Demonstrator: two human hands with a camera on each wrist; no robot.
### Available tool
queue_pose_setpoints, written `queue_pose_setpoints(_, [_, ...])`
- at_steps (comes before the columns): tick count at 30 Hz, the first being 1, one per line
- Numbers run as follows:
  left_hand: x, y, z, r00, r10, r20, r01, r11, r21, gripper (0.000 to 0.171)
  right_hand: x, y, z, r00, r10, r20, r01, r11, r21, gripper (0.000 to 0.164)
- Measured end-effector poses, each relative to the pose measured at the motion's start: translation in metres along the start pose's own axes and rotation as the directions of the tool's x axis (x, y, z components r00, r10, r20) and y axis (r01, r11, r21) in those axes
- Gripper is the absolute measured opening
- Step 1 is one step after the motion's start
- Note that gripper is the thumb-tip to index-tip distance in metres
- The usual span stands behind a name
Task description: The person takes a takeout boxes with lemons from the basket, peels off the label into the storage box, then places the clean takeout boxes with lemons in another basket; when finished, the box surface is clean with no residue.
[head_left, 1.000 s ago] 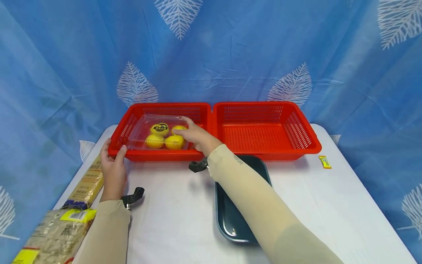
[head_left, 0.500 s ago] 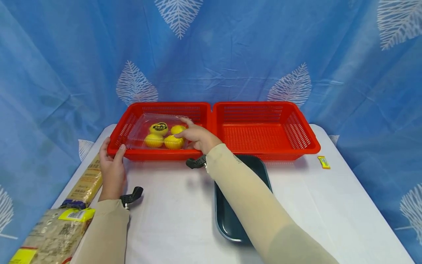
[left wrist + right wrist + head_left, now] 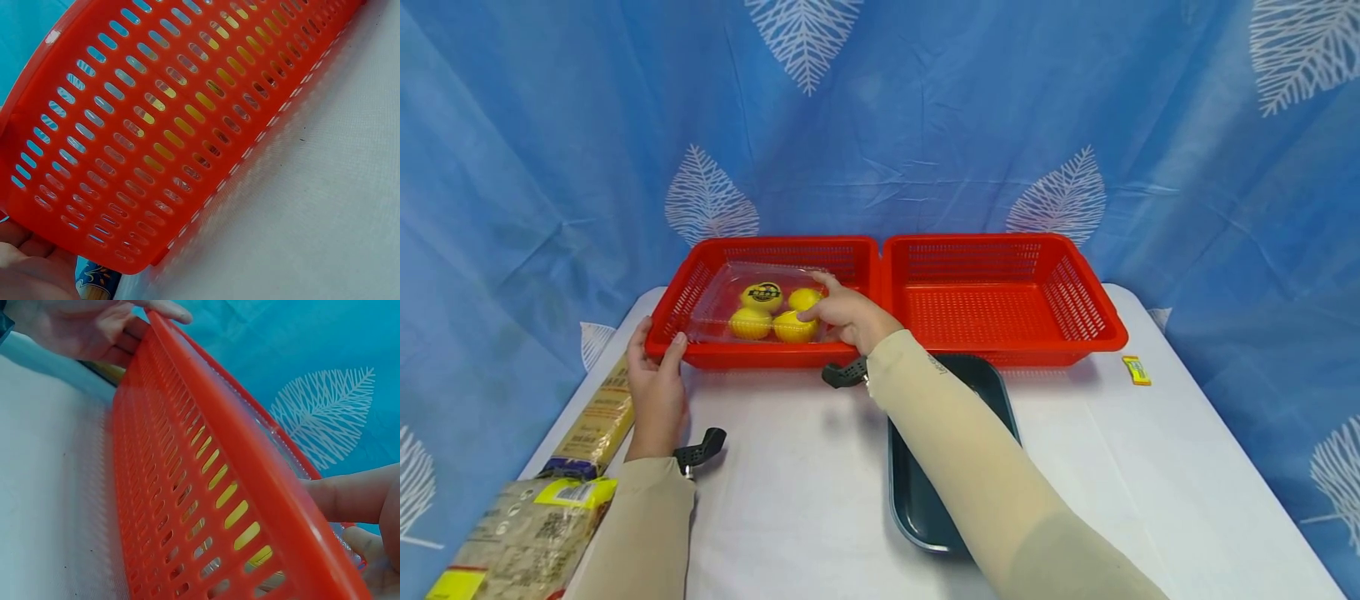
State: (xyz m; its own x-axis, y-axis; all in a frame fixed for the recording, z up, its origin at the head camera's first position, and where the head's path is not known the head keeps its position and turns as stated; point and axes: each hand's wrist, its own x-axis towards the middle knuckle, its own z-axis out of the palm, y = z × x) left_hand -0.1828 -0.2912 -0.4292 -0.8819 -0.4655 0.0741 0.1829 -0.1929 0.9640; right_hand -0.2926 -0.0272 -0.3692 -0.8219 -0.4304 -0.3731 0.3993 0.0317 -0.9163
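A blue fabric backdrop (image 3: 910, 117) is hanging behind and along both sides, falling in soft folds and creases. Large white, lacy leaf prints (image 3: 710, 200) are dotting it, one near the top centre pointing downward, others tilting upward. In front, a white worktop (image 3: 790, 492) with rounded far corners is stretching forward. Soft light is brightening patches of the backdrop.

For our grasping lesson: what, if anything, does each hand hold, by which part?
Left hand: left red basket, gripped at its near left corner. Right hand: on the right end of the clear box; whether it grips is unclear.
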Motion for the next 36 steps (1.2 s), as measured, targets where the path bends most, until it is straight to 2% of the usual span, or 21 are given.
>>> queue_pose_setpoints(7, [-0.0026,0.0001,-0.0024,1.0,0.006,0.001,-0.006,1.0,0.006,0.075,-0.001,0.0022,0.0024,0.999,-0.03,-0.042,0.028,0.998,-0.048,0.087])
queue_pose_setpoints(26, [0.0012,-0.0002,-0.003,1.0,0.027,0.012,-0.027,1.0,0.004,0.071,-0.0044,0.0015,0.0035,0.997,-0.056,-0.057,0.055,0.998,-0.013,0.083])
queue_pose_setpoints(30, [0.0006,-0.0009,-0.0039,1.0,0.02,0.004,-0.02,1.0,0.017,0.072,-0.0043,0.002,0.0039,0.997,-0.052,-0.048,0.053,0.998,0.022,0.082])
queue_pose_setpoints(36, [-0.0002,-0.0013,-0.0025,1.0,0.025,0.01,-0.025,1.0,0.0,0.073,-0.0048,0.0018,0.0048,0.996,-0.065,-0.053,0.072,0.987,0.145,0.082])
